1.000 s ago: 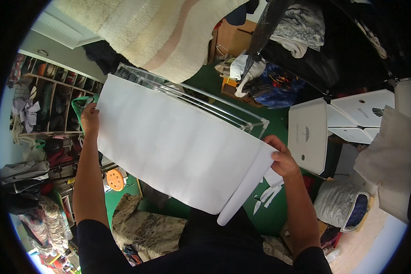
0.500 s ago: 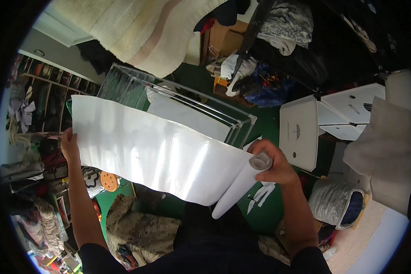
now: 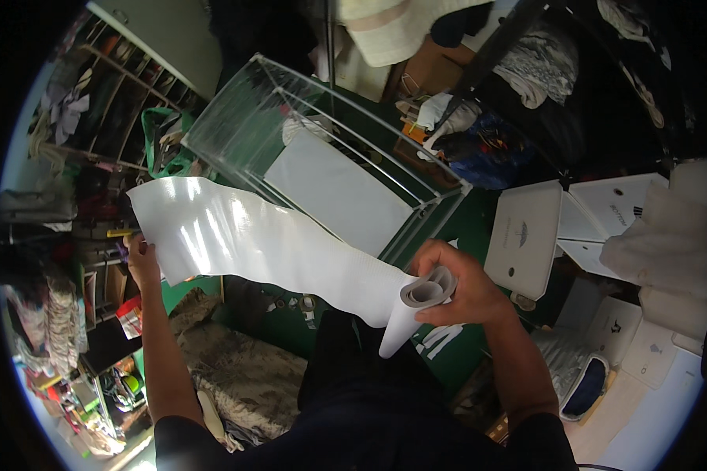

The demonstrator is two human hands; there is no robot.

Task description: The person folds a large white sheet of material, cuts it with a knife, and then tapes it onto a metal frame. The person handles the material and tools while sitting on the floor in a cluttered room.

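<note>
A long, glossy white plastic sheet stretches between my two hands, sagging in a gentle wave. My left hand pinches its lower left edge. My right hand is wrapped around the rolled end, where loose coils of the sheet show at the roll's open top. Just beyond the sheet lies a clear-sided rack with a metal-like frame, and a flat white panel rests inside it. Beside my left fingers are small yellow and purple bits that I cannot make out.
White storage-box panels stand at the right. White scraps lie on the green floor below my right hand. Camouflage-patterned cloth is near my legs. Cluttered shelves line the left side, with a green bag nearby.
My view has shifted, showing more of the rack. The sheet hangs slacker and its visible stretch looks narrower. The roll in my right hand shows more loose coils and points more toward me.
</note>
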